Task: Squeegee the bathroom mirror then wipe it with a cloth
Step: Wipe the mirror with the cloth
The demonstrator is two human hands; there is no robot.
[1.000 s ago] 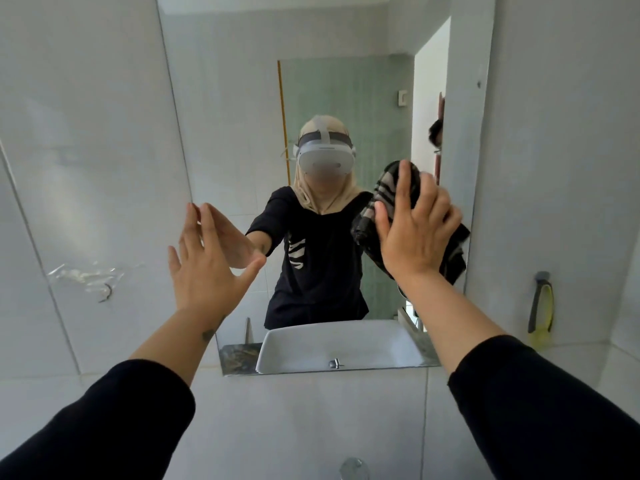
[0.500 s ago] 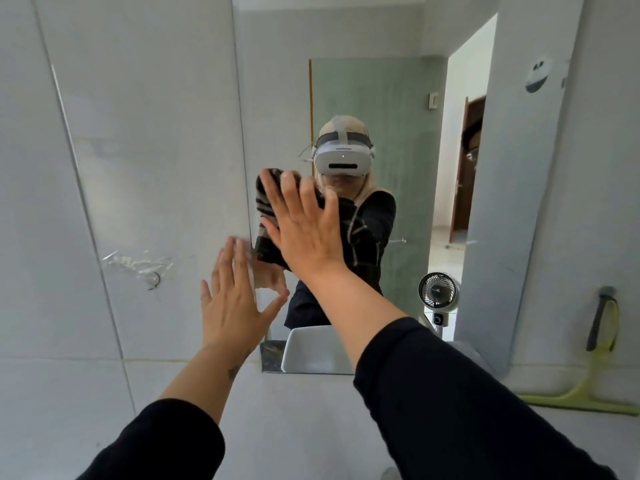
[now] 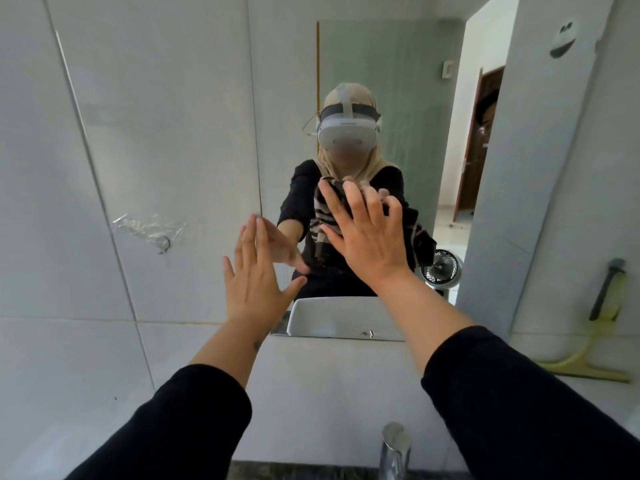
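Observation:
The tall mirror [image 3: 388, 77] hangs on the tiled wall ahead. My right hand [image 3: 367, 237] presses a dark striped cloth [image 3: 320, 216] flat against the glass near its middle, fingers spread; most of the cloth is hidden behind the palm. My left hand [image 3: 254, 282] rests flat with fingers apart at the mirror's lower left edge, holding nothing. A yellow-green squeegee [image 3: 604, 313] with a dark handle leans on the wall at the right, blade on the ledge.
A white basin shows in the mirror's bottom. A chrome tap [image 3: 394, 448] stands at the lower edge of view. A clear stick-on hook [image 3: 152, 230] is on the left tiles. A small fan is reflected at lower right.
My right hand has swept the cloth from the mirror's right side to the left edge and now back toward the middle, a little lower. My left hand stays flat at the lower left edge.

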